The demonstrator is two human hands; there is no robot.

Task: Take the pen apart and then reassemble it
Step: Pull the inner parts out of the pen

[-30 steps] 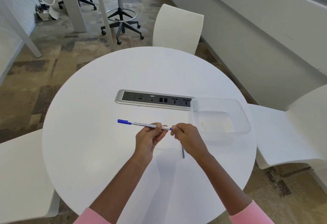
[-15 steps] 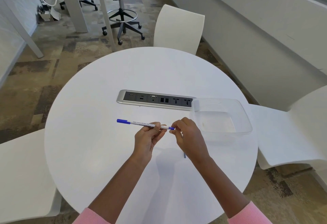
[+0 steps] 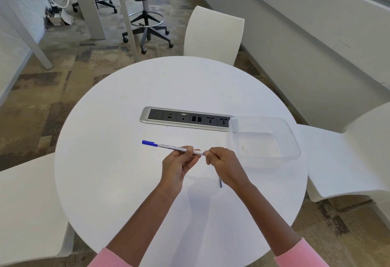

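Observation:
A white pen (image 3: 168, 147) with a blue cap at its left end is held level above the round white table (image 3: 118, 178). My left hand (image 3: 179, 165) grips the pen's barrel near its right end. My right hand (image 3: 223, 164) pinches the small blue end piece (image 3: 204, 153) at the pen's right tip; the fingers hide most of it. A thin blue stick, probably the ink refill (image 3: 220, 182), lies on the table below my right hand, partly hidden by the wrist.
A clear plastic tray (image 3: 295, 150) sits on the table to the right. A silver socket strip (image 3: 145, 117) is set into the table's middle. White chairs stand at the far side (image 3: 213, 34), left (image 3: 27, 214) and right (image 3: 348, 157).
My right hand has stayed at the pen's right tip and its fingers have shifted slightly on the blue end piece. The pen and left hand have barely moved.

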